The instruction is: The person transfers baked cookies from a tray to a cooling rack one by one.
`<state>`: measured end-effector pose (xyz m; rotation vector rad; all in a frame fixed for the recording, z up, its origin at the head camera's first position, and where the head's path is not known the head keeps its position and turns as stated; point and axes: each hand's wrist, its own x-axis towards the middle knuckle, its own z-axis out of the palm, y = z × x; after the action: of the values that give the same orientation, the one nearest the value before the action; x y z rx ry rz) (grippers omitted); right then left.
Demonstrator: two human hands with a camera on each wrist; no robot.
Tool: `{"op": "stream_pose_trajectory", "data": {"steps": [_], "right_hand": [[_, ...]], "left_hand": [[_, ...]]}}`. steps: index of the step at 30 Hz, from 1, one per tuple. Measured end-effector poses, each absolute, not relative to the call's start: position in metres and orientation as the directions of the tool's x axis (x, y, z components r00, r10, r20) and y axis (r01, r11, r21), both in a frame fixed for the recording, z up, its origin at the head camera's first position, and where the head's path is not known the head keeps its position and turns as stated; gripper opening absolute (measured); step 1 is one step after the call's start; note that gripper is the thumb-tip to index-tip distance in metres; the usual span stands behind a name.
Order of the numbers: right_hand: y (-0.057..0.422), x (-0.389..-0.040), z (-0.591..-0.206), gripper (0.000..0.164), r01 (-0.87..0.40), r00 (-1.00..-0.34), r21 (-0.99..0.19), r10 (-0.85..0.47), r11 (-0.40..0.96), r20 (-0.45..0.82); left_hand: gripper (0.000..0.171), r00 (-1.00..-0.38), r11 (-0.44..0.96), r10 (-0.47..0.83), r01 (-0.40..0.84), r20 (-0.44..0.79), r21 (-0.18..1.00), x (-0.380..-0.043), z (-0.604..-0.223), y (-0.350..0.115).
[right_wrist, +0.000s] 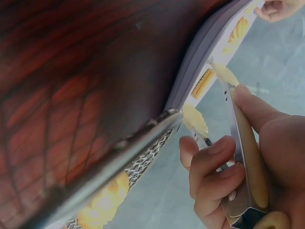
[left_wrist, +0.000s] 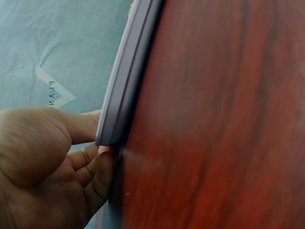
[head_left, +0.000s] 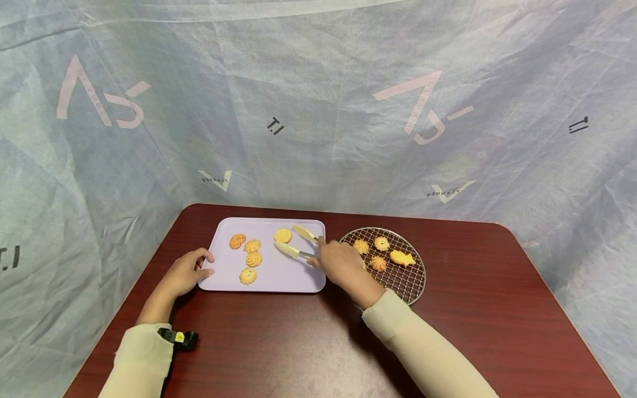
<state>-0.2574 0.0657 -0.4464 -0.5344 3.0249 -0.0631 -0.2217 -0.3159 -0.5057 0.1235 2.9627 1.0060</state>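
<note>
My left hand [head_left: 185, 272] grips the left edge of a pale lilac tray [head_left: 293, 279], thumb over the rim and fingers curled at its underside in the left wrist view. In my right hand [head_left: 342, 261] is a pair of metal tongs [head_left: 287, 249] with cream-coloured tips. The tips are spread apart above the tray's right half, beside a round yellow cookie [head_left: 282, 236]. Farther left on the tray lie a pretzel-shaped cookie [head_left: 237, 241], a ridged cookie [head_left: 252, 246], a swirled cookie [head_left: 254, 259] and a scalloped cookie [head_left: 247, 276].
Right of the tray stands a round wire rack [head_left: 417, 282], partly hidden by my right forearm. It bears several cookies, among them a fish-shaped cookie [head_left: 402, 258] and a flower-shaped cookie [head_left: 378, 263]. Grey printed cloth [head_left: 318, 138] hangs behind the dark red table [head_left: 278, 342].
</note>
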Motion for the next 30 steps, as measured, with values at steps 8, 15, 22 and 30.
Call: {"op": "stream_pose_trajectory", "data": {"steps": [8, 15, 22, 30], "right_hand": [[0.062, -0.261, -0.448, 0.066, -0.314, -0.947, -0.070, -0.318, 0.947, -0.050], [0.061, -0.261, -0.448, 0.068, -0.302, -0.951, -0.037, -0.303, 0.953, -0.058], [0.065, -0.258, -0.447, 0.059, -0.342, -0.939, -0.039, -0.342, 0.939, -0.015], [0.070, -0.253, -0.446, 0.057, -0.386, -0.923, -0.035, -0.385, 0.922, 0.022]], "left_hand": [[0.019, -0.997, 0.792, 0.078, 0.068, 0.011, 0.606, -0.221, -0.506, -0.317], [0.019, -0.997, 0.793, 0.082, 0.073, 0.014, 0.605, -0.222, -0.505, -0.316], [0.019, -0.996, 0.795, 0.089, 0.083, 0.019, 0.601, -0.222, -0.504, -0.316], [0.020, -0.996, 0.796, 0.083, 0.073, 0.011, 0.601, -0.221, -0.503, -0.315]]}}
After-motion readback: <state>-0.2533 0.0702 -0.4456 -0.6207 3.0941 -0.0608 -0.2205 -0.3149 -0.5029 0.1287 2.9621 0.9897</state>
